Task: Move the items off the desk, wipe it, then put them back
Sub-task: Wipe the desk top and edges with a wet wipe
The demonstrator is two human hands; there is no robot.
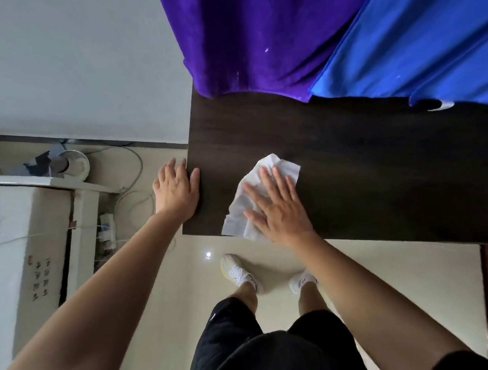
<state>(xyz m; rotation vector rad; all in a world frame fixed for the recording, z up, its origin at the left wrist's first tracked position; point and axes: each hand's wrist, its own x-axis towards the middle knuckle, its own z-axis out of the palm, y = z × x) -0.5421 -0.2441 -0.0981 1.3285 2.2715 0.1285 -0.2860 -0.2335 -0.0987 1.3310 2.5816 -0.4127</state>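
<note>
The right hand (278, 208) lies flat and spread on the tissue (254, 195), pinning rather than gripping it, near the desk (378, 177) corner. The left hand (178, 191) braces open on the edge beside it. Thin tissue could bunch or slip off the near edge.

A lived-in room of a home is suggested: a dark wood-grain desk (349, 173) is set against purple and blue curtains (300, 32) above a glossy tiled floor (383, 276). Beside the desk, a white cabinet (28, 238), a power strip (107, 228) and loose cables (132, 173) are seen along a plain wall (75, 66)
</note>
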